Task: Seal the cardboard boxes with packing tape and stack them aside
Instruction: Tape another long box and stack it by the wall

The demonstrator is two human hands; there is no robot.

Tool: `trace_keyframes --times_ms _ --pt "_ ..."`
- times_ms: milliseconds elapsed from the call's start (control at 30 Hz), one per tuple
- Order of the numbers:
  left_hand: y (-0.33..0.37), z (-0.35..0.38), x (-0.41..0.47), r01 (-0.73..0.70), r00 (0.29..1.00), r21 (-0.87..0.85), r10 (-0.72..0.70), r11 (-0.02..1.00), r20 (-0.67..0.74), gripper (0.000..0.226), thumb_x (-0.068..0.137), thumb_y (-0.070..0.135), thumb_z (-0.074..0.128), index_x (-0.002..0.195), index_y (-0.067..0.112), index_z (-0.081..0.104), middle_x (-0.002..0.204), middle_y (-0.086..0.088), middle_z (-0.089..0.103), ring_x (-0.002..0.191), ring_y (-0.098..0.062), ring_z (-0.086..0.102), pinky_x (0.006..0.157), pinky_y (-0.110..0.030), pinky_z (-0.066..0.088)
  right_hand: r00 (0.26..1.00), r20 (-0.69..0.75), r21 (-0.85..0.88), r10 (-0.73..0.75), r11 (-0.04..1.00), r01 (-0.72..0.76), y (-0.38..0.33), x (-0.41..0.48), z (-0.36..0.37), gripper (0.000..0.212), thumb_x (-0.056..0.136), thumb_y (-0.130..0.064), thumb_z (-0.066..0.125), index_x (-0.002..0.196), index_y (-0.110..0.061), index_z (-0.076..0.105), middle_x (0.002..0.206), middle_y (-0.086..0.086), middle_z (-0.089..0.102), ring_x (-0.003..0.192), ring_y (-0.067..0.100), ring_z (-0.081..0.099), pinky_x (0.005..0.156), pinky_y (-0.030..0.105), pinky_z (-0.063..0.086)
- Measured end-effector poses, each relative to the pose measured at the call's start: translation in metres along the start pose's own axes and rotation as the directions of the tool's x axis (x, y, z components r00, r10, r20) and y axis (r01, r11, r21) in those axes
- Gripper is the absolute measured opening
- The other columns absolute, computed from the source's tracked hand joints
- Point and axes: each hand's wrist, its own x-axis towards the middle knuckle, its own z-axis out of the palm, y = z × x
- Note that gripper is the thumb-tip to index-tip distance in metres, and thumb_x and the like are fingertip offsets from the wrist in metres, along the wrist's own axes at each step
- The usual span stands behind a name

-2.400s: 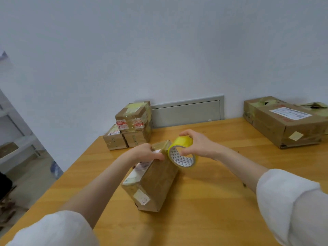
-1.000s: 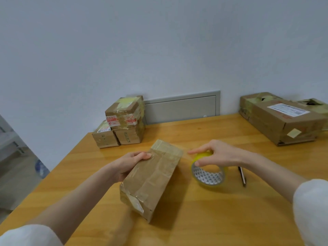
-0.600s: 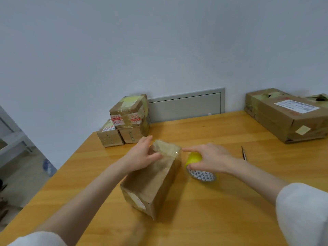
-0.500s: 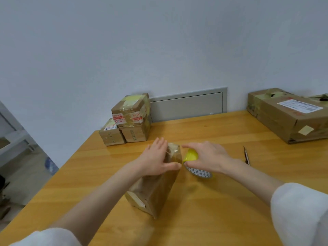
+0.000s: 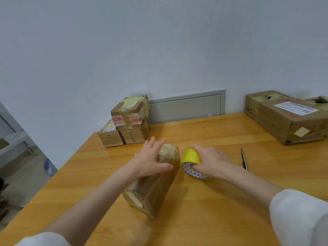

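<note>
Far left, beyond the left fingertips: a stack of small boxes [image 5: 127,121] is sitting against the wall, 2 below and 1 on top, all taped, well apart from the work.

Left hand [image 5: 150,160]: the fingers are lying straight and spread, pressing flat on the far top of the cardboard box [image 5: 154,189], with the thumb reaching along its upper right edge. 1.0 s ago this hand was cupping the box's left side; it has since come up onto the top. Glossy tape is showing just past the fingertips, over the far end.

Box position: it is resting on the table [image 5: 195,224] under the left palm. Its long axis is running away from the person, with the far end slanting a little to the right. The near end face, carrying a pale label, is pointing back toward the person.

Tape roll [image 5: 192,163]: yellow, tilted, sitting just right of the left thumb tip, close beside the box's far right corner. 1.0 s ago it was lying clear of the box; it has been drawn back in. The right hand [image 5: 211,162] is gripping it from above, fingers curled round the rim. Whether a strip is joining roll to box, I cannot tell.

Reading: the far-end strip is probably being smoothed down. Cutting and stacking are not yet done.

Right of the right knuckles: a slim dark tool [image 5: 244,158] is lying untouched. Farther right, a large carton [image 5: 291,119] is sitting near the wall.
</note>
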Motion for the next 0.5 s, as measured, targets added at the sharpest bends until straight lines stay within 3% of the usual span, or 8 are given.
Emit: trace_keyframes --times_ms 133,267,333,367,433,500 --pt "-0.010 0.001 -0.019 0.219 0.970 0.113 -0.229 0.969 0.086 0.112 0.070 0.073 0.059 0.151 0.036 -0.008 0.159 -0.013 0.008 0.138 -0.034 0.032 0.104 -0.042 0.038 1.000 -0.005 -0.010 0.008 1.000 -0.008 -0.002 0.000 -0.002 0.058 0.080 -0.044 0.060 0.133 -0.037 0.037 0.116 0.005 0.063 0.101 0.030 0.060 0.067 0.030 0.041" --pt "-0.005 -0.001 -0.020 0.262 0.963 0.041 -0.264 0.964 0.058 0.104 0.072 0.064 0.065 0.151 0.029 0.007 0.143 -0.013 0.028 0.118 -0.029 0.046 0.088 -0.034 0.046 0.999 -0.020 -0.040 -0.040 0.998 0.039 -0.012 0.000 -0.015 0.071 0.078 -0.043 0.064 0.140 -0.038 0.030 0.126 0.003 0.061 0.105 0.027 0.060 0.069 0.029 0.042" --pt "-0.007 -0.011 -0.020 0.263 0.965 -0.137 -0.258 0.955 0.054 0.092 0.075 0.055 0.068 0.149 0.027 0.022 0.139 -0.009 0.039 0.111 -0.021 0.048 0.084 -0.030 0.046 0.997 -0.050 0.019 -0.054 0.998 0.055 -0.013 0.003 -0.036 0.079 0.073 -0.043 0.069 0.142 -0.039 0.030 0.130 0.002 0.059 0.109 0.027 0.059 0.075 0.031 0.047" --pt "-0.009 -0.017 -0.020 0.273 0.962 -0.306 -0.265 0.912 0.069 0.084 0.076 0.049 0.069 0.146 0.028 0.029 0.132 -0.005 0.049 0.106 -0.018 0.053 0.081 -0.032 0.049 0.995 -0.071 0.096 -0.065 0.993 0.071 -0.013 0.005 -0.050 0.081 0.071 -0.040 0.072 0.142 -0.037 0.032 0.130 0.003 0.059 0.112 0.027 0.058 0.081 0.032 0.048" --pt "-0.011 -0.024 -0.022 0.283 0.957 -0.607 -0.263 0.743 0.124 0.070 0.079 0.041 0.070 0.141 0.032 0.037 0.115 -0.001 0.061 0.097 -0.020 0.063 0.077 -0.041 0.057 0.986 -0.141 0.332 -0.088 0.934 0.131 -0.011 0.007 -0.075 0.079 0.070 -0.026 0.076 0.139 -0.033 0.039 0.122 0.004 0.060 0.112 0.025 0.056 0.088 0.033 0.047" --pt "-0.009 -0.022 -0.023 0.280 0.957 -0.707 -0.249 0.649 0.151 0.062 0.082 0.038 0.068 0.137 0.034 0.041 0.110 -0.001 0.063 0.098 -0.024 0.064 0.083 -0.051 0.056 0.975 -0.208 0.559 -0.077 0.809 0.183 -0.012 0.007 -0.087 0.071 0.071 -0.014 0.076 0.133 -0.031 0.046 0.109 0.003 0.061 0.098 0.022 0.058 0.080 0.031 0.047"
